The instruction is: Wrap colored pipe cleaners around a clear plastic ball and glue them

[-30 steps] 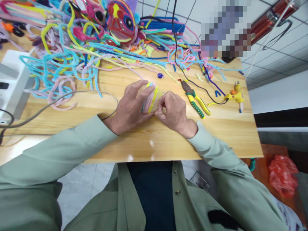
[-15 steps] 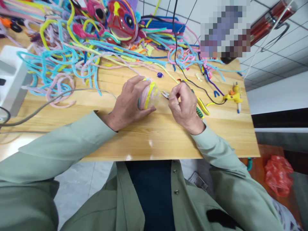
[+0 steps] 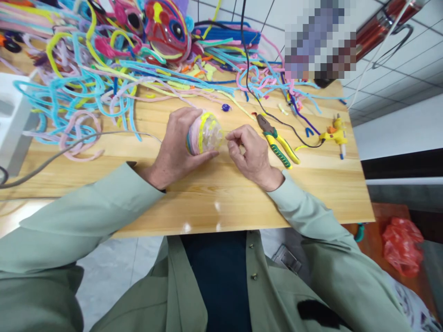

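Observation:
In my left hand is a clear plastic, rounded piece, its left part wrapped in pink, yellow and blue fuzzy stems. My fingers curve round its back and left side, and the thumb lies along the near side. The bare, see-through end faces right. Close to that end, my right hand is closed, thumb and forefinger drawn together; whatever they pinch is too small to make out. Just right of this hand lie pliers with green and yellow handles.
Tangled pipe cleaners cover the table's back left, beside a colourful fish-like figure. A small purple coil lies behind my hands. At the right is a yellow glue gun with a black cord. A white box stands far left.
The rounded piece has turned in my left hand, so its clear end faces right. My right hand has moved left and opened its fist into a pinch. Metal tool tips beside it are now hidden.

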### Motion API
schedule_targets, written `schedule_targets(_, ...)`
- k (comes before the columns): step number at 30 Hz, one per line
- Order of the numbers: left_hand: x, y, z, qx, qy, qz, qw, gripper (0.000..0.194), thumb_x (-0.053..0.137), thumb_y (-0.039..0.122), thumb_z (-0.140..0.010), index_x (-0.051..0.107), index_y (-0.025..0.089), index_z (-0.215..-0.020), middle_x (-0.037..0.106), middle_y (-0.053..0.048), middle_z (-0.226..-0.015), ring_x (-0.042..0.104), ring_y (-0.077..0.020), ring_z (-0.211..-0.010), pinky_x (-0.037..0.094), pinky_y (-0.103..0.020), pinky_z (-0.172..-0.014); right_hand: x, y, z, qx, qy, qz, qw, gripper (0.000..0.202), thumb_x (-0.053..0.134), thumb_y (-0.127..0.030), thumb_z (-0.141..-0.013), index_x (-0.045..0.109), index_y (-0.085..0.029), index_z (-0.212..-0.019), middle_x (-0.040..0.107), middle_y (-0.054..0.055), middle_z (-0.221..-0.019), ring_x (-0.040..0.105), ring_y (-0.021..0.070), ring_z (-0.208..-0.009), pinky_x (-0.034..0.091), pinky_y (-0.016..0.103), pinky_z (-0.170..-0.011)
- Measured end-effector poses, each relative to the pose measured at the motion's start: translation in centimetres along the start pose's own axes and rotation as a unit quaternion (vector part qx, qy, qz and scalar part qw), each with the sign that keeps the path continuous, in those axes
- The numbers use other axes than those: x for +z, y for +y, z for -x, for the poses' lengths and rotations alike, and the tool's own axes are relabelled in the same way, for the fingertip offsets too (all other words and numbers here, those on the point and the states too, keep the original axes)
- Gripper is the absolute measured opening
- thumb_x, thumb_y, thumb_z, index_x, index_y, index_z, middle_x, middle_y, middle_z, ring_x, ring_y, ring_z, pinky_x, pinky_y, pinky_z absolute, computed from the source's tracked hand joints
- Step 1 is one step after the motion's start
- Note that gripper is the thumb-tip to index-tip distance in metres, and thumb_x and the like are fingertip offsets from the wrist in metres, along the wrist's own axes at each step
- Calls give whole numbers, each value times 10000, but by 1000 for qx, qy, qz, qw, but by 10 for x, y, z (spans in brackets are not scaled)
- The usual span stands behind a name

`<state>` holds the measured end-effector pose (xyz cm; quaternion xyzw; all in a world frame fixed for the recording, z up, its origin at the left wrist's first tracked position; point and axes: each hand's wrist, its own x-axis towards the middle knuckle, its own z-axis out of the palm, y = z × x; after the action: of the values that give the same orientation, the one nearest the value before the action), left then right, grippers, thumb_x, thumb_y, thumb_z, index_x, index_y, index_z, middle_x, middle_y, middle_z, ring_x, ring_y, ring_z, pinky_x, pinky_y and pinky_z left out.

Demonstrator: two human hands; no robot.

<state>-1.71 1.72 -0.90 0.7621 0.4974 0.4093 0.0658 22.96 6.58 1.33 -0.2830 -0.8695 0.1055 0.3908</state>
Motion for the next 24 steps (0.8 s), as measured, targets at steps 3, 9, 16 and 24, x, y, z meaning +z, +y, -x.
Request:
schedule_targets(3, 0, 3, -1, 9, 11, 2, 1000, 864, 721, 780, -968, 407, 284, -1602, 561, -96, -1599, 532, -356, -1517, 444, -650, -1298, 3, -1, -1, 6, 11, -12, 1000, 101, 590, -313, -1078, 611, -218, -1053, 638, 13, -925, 604, 159, -787, 469, 326, -739)
schedule_targets(9, 1, 7, -1, -28, 8, 51, 998, 867, 789, 793, -908, 483, 295, -1547, 568, -92, -1591, 533, -384, -1536, 401, -649, -1335, 11, -2, 0, 11, -2, -18, 1000, 125, 562, -227, -1041, 541, -252, -921, 600, -11, -827, 568, 159, -742, 437, 335, -694)
schedule_targets(16, 3, -1, -2, 41, 45, 17, 998, 934, 861, 695, -907, 413, 296, -1624, 588, -139, -1534, 583, -366, -1441, 510, -633, -1227, -16, 13, -13, 64, 96, -63, 991, 156, 589, -163, -970, 495, -288, -959, 698, -1, -918, 680, 187, -833, 564, 374, -789)
schedule_targets(24, 4, 0, -3, 37, 59, 58, 996, 918, 899, 661, -883, 474, 292, -1608, 599, -145, -1515, 599, -427, -1419, 518, -707, -1209, -94, 113, -30, 217, 143, 8, 966, 96, 522, -308, -1076, 605, -267, -1049, 679, 8, -788, 575, 160, -624, 514, 342, -622)
